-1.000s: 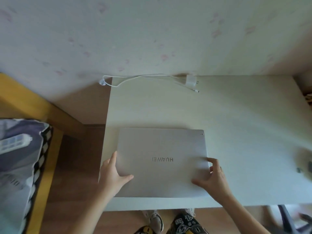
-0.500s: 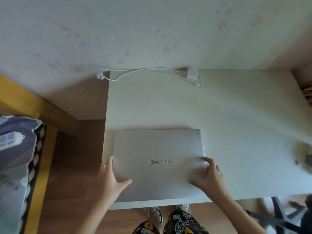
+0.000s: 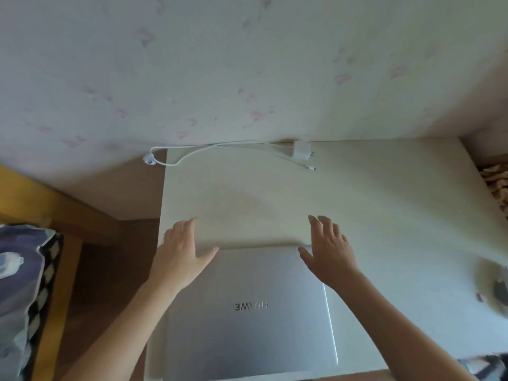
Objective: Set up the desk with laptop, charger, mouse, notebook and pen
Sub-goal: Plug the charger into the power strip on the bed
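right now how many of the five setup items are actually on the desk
2 for sure: the closed laptop at the near edge under both hands, and the white charger at the far edge by the wall. A blurred object at the right edge can't be identified.

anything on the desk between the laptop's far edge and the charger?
Nothing: in the head view, only bare desk lies between the closed laptop and the charger. Its cable stays along the wall edge.
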